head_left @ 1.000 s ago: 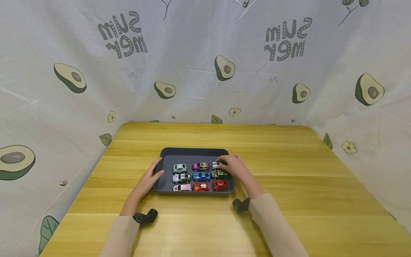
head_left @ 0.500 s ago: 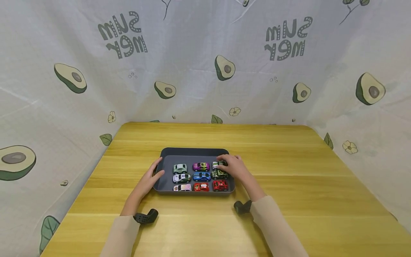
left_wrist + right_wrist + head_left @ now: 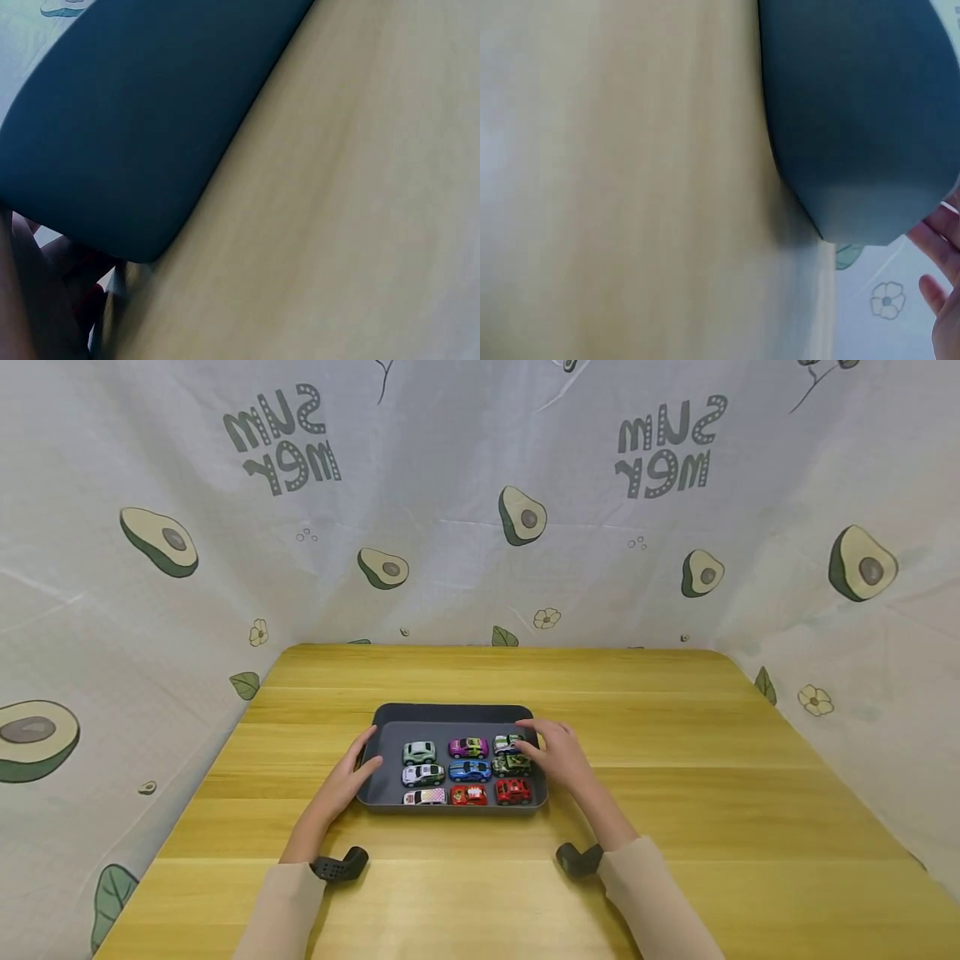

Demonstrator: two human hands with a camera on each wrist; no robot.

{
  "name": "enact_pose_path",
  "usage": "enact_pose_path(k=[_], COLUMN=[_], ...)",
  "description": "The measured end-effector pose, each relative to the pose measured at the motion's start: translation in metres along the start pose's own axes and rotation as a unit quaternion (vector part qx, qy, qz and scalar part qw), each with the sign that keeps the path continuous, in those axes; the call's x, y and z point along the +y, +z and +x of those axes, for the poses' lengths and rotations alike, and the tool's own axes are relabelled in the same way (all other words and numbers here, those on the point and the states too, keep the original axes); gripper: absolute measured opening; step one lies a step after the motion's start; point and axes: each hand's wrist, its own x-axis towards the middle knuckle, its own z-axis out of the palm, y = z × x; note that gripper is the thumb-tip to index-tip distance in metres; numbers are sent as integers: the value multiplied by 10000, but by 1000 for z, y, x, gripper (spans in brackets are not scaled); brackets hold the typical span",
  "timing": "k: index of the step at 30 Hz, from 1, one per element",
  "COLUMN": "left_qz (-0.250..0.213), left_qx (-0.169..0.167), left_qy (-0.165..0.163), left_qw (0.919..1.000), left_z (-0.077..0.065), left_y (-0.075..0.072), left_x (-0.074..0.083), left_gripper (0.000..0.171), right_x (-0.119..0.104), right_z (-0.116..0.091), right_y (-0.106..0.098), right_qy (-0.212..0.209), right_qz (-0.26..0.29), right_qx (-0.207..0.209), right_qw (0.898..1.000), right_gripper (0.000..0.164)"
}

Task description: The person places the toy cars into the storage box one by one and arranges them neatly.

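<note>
A dark grey tray (image 3: 450, 810) holds several small toy cars in rows, among them a purple one (image 3: 468, 747), a blue one (image 3: 470, 770) and a red one (image 3: 513, 791). My left hand (image 3: 347, 781) holds the tray's left side, its thumb over the rim; the left wrist view shows its fingers (image 3: 67, 270) partly hidden behind the wall. At the right rim, my right hand (image 3: 558, 756) has thumb and fingers spread apart beside a white-and-green toy car (image 3: 507, 744), with nothing pinched. In the right wrist view its fingers (image 3: 939, 244) lie by the tray's side.
The tray stands on a wooden table (image 3: 675, 760) with bare wood around it. A curtain (image 3: 450, 485) printed with avocados hangs behind and at both sides. Each wrist wears a black camera mount, the left one (image 3: 343, 865) and the right one (image 3: 579, 860) near the table surface.
My right hand has drawn back a little to the right and let go of the white-and-green toy car, its fingers spreading. My left hand and the tray stay in place.
</note>
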Motion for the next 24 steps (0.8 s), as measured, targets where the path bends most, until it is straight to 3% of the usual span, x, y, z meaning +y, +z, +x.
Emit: enact_pose_path(k=[5, 12, 17, 24], left_qz=[40, 112, -56, -629], left_qx=[-38, 8, 68, 21], left_qy=[-36, 22, 89, 48], left_qw=[10000, 9999, 9999, 9980], left_z=[-9, 3, 6, 5], left_y=[-1, 2, 2, 1], left_x=[21, -7, -9, -7], left_gripper=[60, 61, 61, 63], right_x=[-1, 5, 15, 28], right_z=[-10, -27, -38, -52], right_y=[-6, -15, -26, -38], right_qy=[30, -5, 225, 183], right_qz=[424, 897, 1013, 1126], right_qx=[513, 1099, 1169, 1382], right_qw=[9978, 9899, 9877, 9838], right_gripper=[33, 30, 33, 34])
